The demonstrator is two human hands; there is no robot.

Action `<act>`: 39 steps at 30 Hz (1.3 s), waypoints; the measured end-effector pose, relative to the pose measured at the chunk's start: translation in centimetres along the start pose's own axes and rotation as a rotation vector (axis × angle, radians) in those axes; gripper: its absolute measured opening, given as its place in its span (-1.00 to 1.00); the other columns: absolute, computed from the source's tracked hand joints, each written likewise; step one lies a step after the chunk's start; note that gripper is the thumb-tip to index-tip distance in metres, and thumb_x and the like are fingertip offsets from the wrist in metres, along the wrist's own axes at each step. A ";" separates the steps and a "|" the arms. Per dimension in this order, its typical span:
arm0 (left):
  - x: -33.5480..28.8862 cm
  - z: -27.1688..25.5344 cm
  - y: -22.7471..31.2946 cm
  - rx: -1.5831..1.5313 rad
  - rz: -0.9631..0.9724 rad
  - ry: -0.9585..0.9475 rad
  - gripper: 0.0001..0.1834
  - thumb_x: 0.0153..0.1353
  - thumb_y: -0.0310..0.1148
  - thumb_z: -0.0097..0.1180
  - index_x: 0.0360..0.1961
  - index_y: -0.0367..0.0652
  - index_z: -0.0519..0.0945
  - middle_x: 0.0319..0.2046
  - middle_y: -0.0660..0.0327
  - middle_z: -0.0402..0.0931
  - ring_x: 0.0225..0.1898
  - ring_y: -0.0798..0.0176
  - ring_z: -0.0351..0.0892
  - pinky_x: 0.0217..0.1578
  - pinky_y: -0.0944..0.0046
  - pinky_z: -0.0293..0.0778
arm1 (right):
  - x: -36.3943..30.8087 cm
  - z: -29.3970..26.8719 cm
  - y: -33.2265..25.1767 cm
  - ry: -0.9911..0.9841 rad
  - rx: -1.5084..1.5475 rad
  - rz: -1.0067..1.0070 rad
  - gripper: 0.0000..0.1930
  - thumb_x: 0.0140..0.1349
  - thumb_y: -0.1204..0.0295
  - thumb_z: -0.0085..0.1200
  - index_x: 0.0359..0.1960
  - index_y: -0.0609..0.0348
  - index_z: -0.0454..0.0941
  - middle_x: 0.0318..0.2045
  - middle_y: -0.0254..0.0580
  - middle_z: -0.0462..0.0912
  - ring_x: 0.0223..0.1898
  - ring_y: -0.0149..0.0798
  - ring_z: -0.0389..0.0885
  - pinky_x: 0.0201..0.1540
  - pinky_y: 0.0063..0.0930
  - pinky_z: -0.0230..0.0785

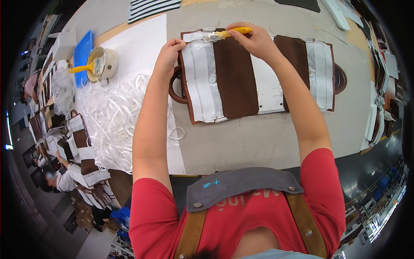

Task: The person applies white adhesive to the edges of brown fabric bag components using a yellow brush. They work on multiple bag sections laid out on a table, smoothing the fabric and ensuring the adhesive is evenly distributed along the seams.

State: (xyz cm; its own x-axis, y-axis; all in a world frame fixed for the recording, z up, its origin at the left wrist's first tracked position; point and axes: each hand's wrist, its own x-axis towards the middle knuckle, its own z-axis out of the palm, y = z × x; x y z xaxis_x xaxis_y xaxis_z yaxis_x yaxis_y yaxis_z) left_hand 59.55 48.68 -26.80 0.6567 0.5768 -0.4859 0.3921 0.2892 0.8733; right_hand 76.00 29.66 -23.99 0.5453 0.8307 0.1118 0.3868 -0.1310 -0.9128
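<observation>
My right hand [254, 42] grips the yellow handle of a brush [227, 33]. White paste coats its bristles, which lie on the upper left part of a bag panel [237, 77]. My left hand [170, 53] pinches that panel's edge at the upper left corner. The panel lies flat and has brown and white bands, white strips toward both ends and brown edging. One brown loop handle [176, 88] sticks out on its left, another [340, 79] on its right. Part of the panel's right side is hidden behind my right forearm.
A tangled heap of white strips [116, 125] spreads over the table's left side. Behind it stand a paste pot [108, 64] with a second yellow brush [82, 68] and a blue tray [83, 52]. Striped pieces [153, 8] lie at the far edge. People work at left.
</observation>
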 end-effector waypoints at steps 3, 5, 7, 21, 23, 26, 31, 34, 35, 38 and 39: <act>-0.2 0.1 0.2 -0.005 0.012 -0.003 -0.94 0.10 -0.44 -0.02 -0.48 -0.14 0.47 -0.51 0.35 0.40 -0.40 0.44 0.31 -0.29 0.46 0.23 | -0.1 -1.2 0.6 0.036 -0.062 0.017 -0.81 0.18 0.32 0.02 -0.26 0.13 0.56 -0.58 -0.38 0.50 -0.61 -0.53 0.31 -0.52 -0.66 0.21; -0.3 0.2 0.2 -0.007 0.012 -0.006 -0.95 0.10 -0.45 -0.02 -0.48 -0.14 0.47 -0.51 0.36 0.40 -0.39 0.44 0.31 -0.27 0.46 0.22 | -0.1 -1.4 1.2 0.120 -0.003 -0.047 -0.81 0.18 0.32 0.02 -0.26 0.13 0.56 -0.58 -0.37 0.49 -0.61 -0.53 0.30 -0.53 -0.65 0.20; -0.2 0.1 0.1 -0.009 0.007 -0.009 -0.95 0.09 -0.45 -0.01 -0.49 -0.14 0.47 -0.51 0.36 0.40 -0.37 0.44 0.31 -0.24 0.45 0.21 | -0.6 -0.7 0.3 0.034 0.049 -0.063 -0.81 0.18 0.33 0.02 -0.26 0.13 0.56 -0.58 -0.37 0.50 -0.60 -0.53 0.31 -0.52 -0.65 0.21; -1.8 -0.5 0.3 -0.150 0.041 -0.018 -0.96 0.11 -0.48 -0.02 -0.45 -0.17 0.46 -0.46 0.32 0.43 -0.34 0.42 0.33 -0.22 0.44 0.25 | -1.2 -3.2 -1.0 0.101 -0.026 0.041 -0.82 0.19 0.37 0.01 -0.23 0.14 0.56 -0.44 -0.40 0.56 -0.46 -0.58 0.39 -0.39 -0.72 0.29; -2.2 -0.1 0.3 -0.076 0.146 0.007 -0.96 0.11 -0.47 -0.01 -0.45 -0.19 0.47 -0.46 0.31 0.44 -0.34 0.42 0.33 -0.23 0.45 0.26 | -1.4 -3.1 -1.0 0.111 0.059 0.061 -0.82 0.19 0.38 0.01 -0.22 0.15 0.56 -0.44 -0.39 0.56 -0.45 -0.57 0.40 -0.38 -0.72 0.30; -2.7 0.2 -0.1 0.114 0.318 0.096 -0.91 0.10 -0.44 0.02 -0.42 -0.23 0.48 -0.47 0.31 0.44 -0.36 0.43 0.33 -0.28 0.46 0.27 | -2.0 -2.1 -2.1 0.098 0.137 -0.036 -0.82 0.17 0.35 0.04 -0.23 0.11 0.55 -0.48 -0.37 0.55 -0.50 -0.56 0.40 -0.43 -0.70 0.26; -3.0 0.1 0.0 0.227 0.225 0.134 -0.88 0.15 -0.38 0.02 -0.36 -0.22 0.48 -0.48 0.38 0.37 -0.47 0.53 0.28 -0.48 0.54 0.22 | -3.5 1.2 -4.1 -0.004 0.020 -0.244 -0.83 0.13 0.40 0.08 -0.23 0.10 0.55 -0.45 -0.33 0.53 -0.49 -0.41 0.43 -0.41 -0.60 0.30; -3.5 0.5 0.5 0.148 0.153 0.145 -0.87 0.13 -0.37 0.03 -0.36 -0.22 0.47 -0.48 0.37 0.37 -0.51 0.54 0.24 -0.54 0.53 0.19 | -3.8 1.8 -3.5 0.041 -0.146 -0.260 -0.83 0.14 0.44 0.07 -0.21 0.08 0.55 -0.48 -0.34 0.52 -0.51 -0.43 0.41 -0.44 -0.64 0.28; -3.6 0.6 0.5 0.169 0.180 0.160 -0.86 0.13 -0.37 0.03 -0.36 -0.22 0.47 -0.48 0.37 0.37 -0.51 0.54 0.24 -0.54 0.53 0.19 | -3.8 1.8 -3.3 0.083 -0.209 -0.280 -0.82 0.14 0.46 0.07 -0.20 0.07 0.55 -0.47 -0.34 0.53 -0.50 -0.45 0.40 -0.44 -0.66 0.28; -3.8 0.7 0.1 0.254 0.293 0.219 -0.85 0.14 -0.37 0.03 -0.35 -0.23 0.45 -0.48 0.36 0.36 -0.52 0.53 0.24 -0.55 0.52 0.19 | -3.9 0.9 -3.3 0.161 -0.130 -0.173 -0.83 0.13 0.47 0.07 -0.22 0.09 0.55 -0.49 -0.34 0.54 -0.51 -0.45 0.41 -0.45 -0.66 0.29; -3.8 0.8 -0.2 0.298 0.352 0.249 -0.86 0.14 -0.37 0.02 -0.35 -0.24 0.45 -0.48 0.36 0.36 -0.52 0.53 0.23 -0.55 0.51 0.19 | -4.0 1.0 -3.2 0.171 -0.077 -0.259 -0.86 0.14 0.41 0.07 -0.27 0.09 0.54 -0.55 -0.32 0.49 -0.59 -0.39 0.39 -0.55 -0.58 0.26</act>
State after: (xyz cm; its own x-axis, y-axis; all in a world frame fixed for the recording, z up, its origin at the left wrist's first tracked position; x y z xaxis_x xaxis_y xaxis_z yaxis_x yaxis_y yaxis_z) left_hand 57.51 45.79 -25.18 0.6230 0.7744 -0.1098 0.3654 -0.1641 0.9163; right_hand 71.90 27.32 -21.93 0.5360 0.7397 0.4070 0.5807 0.0270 -0.8137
